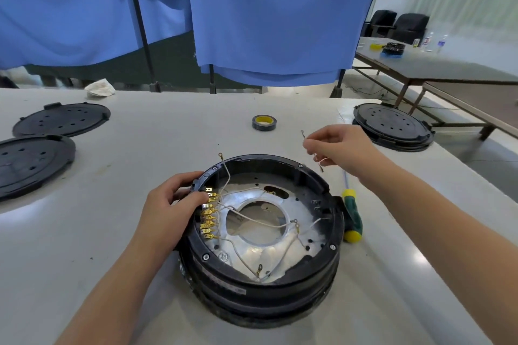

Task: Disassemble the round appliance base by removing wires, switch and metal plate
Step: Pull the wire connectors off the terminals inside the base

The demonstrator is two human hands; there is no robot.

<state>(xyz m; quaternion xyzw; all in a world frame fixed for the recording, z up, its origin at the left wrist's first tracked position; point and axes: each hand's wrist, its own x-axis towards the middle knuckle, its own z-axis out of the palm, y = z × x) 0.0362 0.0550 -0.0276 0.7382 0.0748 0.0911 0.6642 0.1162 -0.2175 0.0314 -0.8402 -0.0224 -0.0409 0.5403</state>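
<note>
Right hand [335, 150] — loose wire [319, 159] — pinched

No text, brand, number or sign can be read anywhere in this view. The round appliance base [262, 235] carries a pale strip on its black outer wall, facing the camera, which may be a rating label [224, 283], but its print is smeared to grey and no letter or digit comes clear. On the far table at the right stand bottles [433, 42] with bluish wrappers; these are too small and blurred to give any word. The tape roll [264, 122] on the bench [140, 148] shows no printing.
</note>
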